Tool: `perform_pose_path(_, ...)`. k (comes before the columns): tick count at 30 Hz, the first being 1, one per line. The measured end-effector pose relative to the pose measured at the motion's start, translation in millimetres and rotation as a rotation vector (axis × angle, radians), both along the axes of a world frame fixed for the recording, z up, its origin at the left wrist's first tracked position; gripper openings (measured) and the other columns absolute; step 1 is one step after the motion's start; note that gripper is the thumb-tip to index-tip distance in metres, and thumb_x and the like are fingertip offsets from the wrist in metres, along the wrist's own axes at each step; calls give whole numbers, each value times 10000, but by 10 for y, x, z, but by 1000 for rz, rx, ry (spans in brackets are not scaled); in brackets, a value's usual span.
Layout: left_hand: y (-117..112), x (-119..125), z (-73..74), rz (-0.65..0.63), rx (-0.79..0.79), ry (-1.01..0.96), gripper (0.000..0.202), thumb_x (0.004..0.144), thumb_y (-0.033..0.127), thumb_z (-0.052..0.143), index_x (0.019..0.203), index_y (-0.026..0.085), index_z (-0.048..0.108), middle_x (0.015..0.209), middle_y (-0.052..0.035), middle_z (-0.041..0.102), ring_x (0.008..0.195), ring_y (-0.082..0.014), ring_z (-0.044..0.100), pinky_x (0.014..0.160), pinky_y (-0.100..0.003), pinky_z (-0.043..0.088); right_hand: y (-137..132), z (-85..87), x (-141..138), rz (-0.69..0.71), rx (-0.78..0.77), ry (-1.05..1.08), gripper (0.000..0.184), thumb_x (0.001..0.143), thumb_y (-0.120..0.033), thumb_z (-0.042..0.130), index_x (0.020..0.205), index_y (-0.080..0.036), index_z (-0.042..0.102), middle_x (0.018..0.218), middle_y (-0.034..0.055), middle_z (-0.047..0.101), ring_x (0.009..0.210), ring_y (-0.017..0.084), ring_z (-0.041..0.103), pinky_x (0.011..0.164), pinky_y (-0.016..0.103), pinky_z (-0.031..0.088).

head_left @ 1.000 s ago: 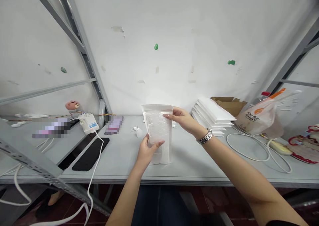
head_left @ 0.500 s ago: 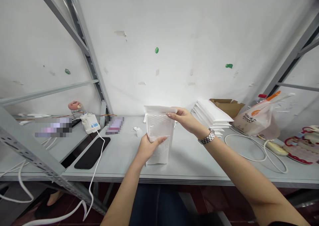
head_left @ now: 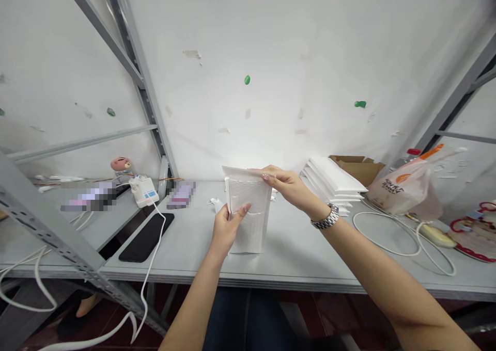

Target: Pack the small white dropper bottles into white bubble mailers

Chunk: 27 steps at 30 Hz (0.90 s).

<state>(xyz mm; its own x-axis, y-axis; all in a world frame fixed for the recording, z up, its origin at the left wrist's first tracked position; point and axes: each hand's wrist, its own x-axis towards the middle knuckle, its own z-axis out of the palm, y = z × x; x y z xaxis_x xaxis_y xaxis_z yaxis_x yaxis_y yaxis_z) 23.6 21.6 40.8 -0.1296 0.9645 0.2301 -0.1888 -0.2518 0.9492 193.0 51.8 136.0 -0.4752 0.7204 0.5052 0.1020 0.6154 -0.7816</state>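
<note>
One mailer (head_left: 246, 222), between left hand (head_left: 228, 232), right hand (head_left: 287, 185)

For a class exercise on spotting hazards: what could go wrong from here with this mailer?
The white bubble mailer is held upright only by the fingers of the left hand and right hand, so it might slip. The stepped stack of white mailers sits close to the right hand and could perhaps get knocked askew.

Black slab (head_left: 146, 237) near metal shelf's (head_left: 294, 268) front-left edge; white cable (head_left: 157, 242) from white device (head_left: 144, 192) over edge; cardboard box (head_left: 358, 168), printed plastic bag (head_left: 403, 191) toward back-right corner.
</note>
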Motion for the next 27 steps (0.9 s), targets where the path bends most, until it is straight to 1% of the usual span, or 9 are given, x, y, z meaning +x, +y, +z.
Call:
perform_pose_path(3,-4,-2,9,6,-15,-11,441,663,433,714,985,140,644,993,-92,704,968,-246,628,836,-344,467,-1,22,-5,106,-93,18,426,858,-556,416,1061,-288,676,1117,51,605,1050,204,509,878,355,407)
perform_pose_path(5,-2,-6,8,55,-10,-3,463,662,448,710,997,137,638,1000,-99,699,973,-252,626,848,-354,464,27,-9,-21,153,-179,91,505,850,-607,363,1099,-279,656,1167,60,591,1060,209,514,865,357,434)
perform_pose_path(7,-4,-7,3,133,22,29,496,684,463,691,1054,143,610,1026,-102,687,998,-251,616,873,-355,453,57,-101,-53,170,-239,162,521,829,-625,387,1164,-291,606,1201,56,577,1066,201,516,861,345,446)
perform_pose_path(10,-17,-4,-12,217,118,95,504,795,491,566,1198,194,518,1182,-88,614,1130,-226,542,947,-326,407,60,-357,-136,115,-305,192,489,812,-591,472,1191,-297,566,1149,45,602,1023,186,537,854,329,449)
perform_pose_path(13,-20,-3,-36,217,141,104,481,868,521,419,1235,218,487,1262,-68,558,1199,-196,485,970,-279,385,17,-663,-254,3,-344,197,414,817,-558,493,1064,-254,627,1012,41,638,929,190,560,830,332,450)
perform_pose_path(16,1,-13,-58,169,83,101,511,837,575,430,1122,175,571,1130,-81,637,1081,-212,567,890,-272,438,-15,-883,-351,-90,-338,215,395,794,-574,511,866,-216,661,872,33,635,834,196,561,811,342,439)
perform_pose_path(18,18,-30,-67,151,40,95,529,797,603,471,1033,151,613,1033,-87,672,999,-226,601,830,-279,464,-13,-951,-376,-115,-330,215,405,772,-593,523,776,-209,655,820,28,622,812,201,552,802,343,431)
perform_pose_path(22,36,-79,-76,93,20,2,523,742,581,568,1031,147,609,999,-90,682,971,-237,616,808,-301,477,6,-944,-330,-134,-263,172,392,764,-585,539,708,-215,655,809,26,612,848,210,533,813,347,415)
perform_pose_path(27,25,-89,-25,139,53,-2,510,575,441,771,975,155,637,945,-71,702,908,-238,636,775,-312,490,4,-704,-231,-105,-161,241,343,790,-544,544,930,-255,665,940,35,612,908,197,523,852,341,417)
